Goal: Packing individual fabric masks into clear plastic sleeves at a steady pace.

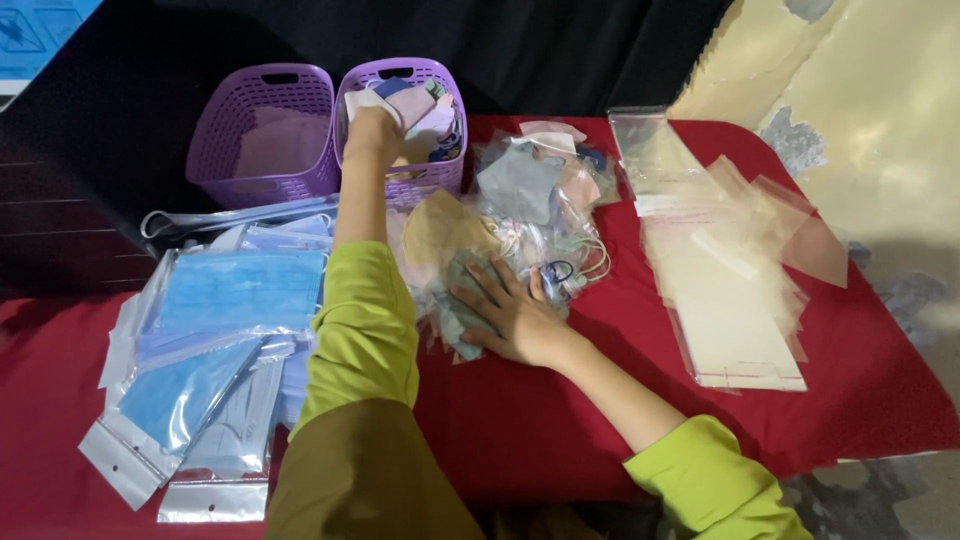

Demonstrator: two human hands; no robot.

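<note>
Head view: left hand (pixel 372 132) is up in the right basket (pixel 443 172) at the table's (pixel 520 430) far edge, fingers curled on a mask (pixel 365 102). Right hand (pixel 512 318) lies flat, fingers spread, on the mask pile (pixel 520 215) mid-table, holding nothing.

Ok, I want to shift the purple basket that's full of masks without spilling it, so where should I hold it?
Probably by the slot handle in the far rim of the full purple basket, coming from above. The near rim is partly covered by the left hand, which reaches in over it. A second purple basket touches its left side, so the right side is freer for the other hand.
</note>
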